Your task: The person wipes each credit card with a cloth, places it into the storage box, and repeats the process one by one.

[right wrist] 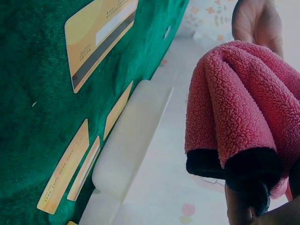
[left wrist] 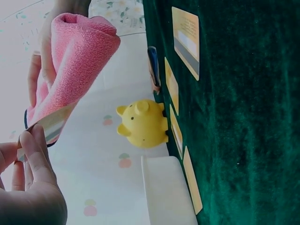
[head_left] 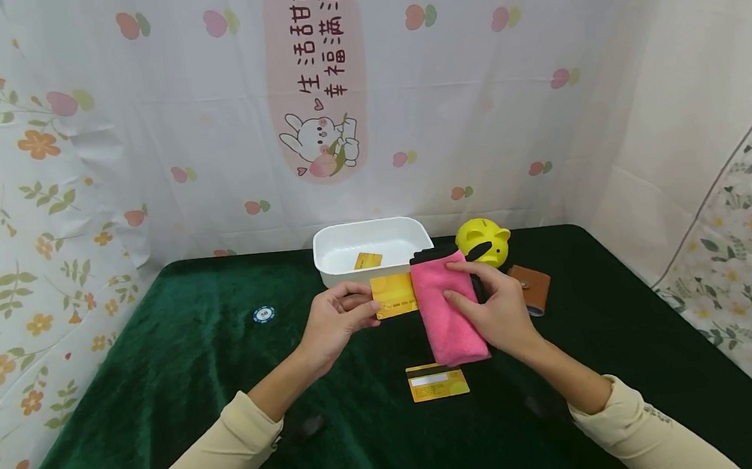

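Observation:
My left hand point(head_left: 338, 323) pinches a yellow bank card point(head_left: 392, 296) by its left edge, thumb in front. The card's right end meets a folded pink towel point(head_left: 446, 314) with black trim, which covers that end. My right hand point(head_left: 502, 311) grips the towel from the right side, thumb across its front. In the left wrist view the card point(left wrist: 58, 123) is tilted against the fuzzy towel point(left wrist: 84, 51). The right wrist view shows the towel's draped folds point(right wrist: 234, 103) and dark hem, with the card hidden behind them.
Another bank card point(head_left: 438, 382) lies below the towel; several more cards point(right wrist: 65, 166) lie near the white tray point(head_left: 374, 271). One card point(head_left: 368, 260) is inside the tray. Behind stand a yellow piggy bank point(head_left: 495, 238) and brown wallet point(head_left: 536, 287). A poker chip point(head_left: 264, 315) lies left.

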The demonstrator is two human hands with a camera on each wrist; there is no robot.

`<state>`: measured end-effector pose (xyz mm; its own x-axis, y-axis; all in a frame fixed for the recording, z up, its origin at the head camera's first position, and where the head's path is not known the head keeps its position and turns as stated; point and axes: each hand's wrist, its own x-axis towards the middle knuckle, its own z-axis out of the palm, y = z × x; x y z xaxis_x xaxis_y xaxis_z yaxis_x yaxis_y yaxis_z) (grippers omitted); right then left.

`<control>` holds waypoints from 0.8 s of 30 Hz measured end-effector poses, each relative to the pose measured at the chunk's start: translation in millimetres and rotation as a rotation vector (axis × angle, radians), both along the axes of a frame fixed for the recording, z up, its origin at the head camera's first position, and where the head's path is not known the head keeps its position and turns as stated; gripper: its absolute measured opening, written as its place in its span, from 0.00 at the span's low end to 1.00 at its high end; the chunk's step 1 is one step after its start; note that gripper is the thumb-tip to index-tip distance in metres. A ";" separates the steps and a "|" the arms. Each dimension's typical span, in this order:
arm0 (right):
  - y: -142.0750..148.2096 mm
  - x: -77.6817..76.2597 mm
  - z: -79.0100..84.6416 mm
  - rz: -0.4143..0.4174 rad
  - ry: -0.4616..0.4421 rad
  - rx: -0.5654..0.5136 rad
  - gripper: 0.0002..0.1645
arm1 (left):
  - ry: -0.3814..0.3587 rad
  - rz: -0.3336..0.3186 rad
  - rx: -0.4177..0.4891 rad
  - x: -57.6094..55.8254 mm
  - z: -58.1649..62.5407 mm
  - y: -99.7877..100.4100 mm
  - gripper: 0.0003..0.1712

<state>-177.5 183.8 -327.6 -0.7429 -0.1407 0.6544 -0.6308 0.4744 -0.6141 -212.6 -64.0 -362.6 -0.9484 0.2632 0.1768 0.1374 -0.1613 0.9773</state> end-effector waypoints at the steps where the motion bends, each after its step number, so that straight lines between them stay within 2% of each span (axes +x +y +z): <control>1: 0.5 0.2 -0.2 -0.002 -0.006 -0.001 0.23 | -0.007 0.000 0.000 0.1 -0.5 -0.1 0.12; 4: 2.6 -0.6 -1.6 -0.017 -0.011 0.005 0.23 | -0.025 0.000 0.000 0.6 -1.1 -0.4 0.12; 12: 19.4 -23.3 -27.4 -0.029 -0.048 -0.017 0.25 | -0.027 0.003 0.000 1.2 -0.7 -3.7 0.13; 24: 26.3 -27.0 -31.9 0.001 -0.096 -0.047 0.25 | -0.043 0.004 0.067 -1.0 -4.9 -7.1 0.17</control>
<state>-204.5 210.0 -359.6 -0.8022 -0.1117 0.5865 -0.5685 0.4430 -0.6932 -213.6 -71.1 -367.5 -0.9565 0.2485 0.1527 0.0960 -0.2263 0.9693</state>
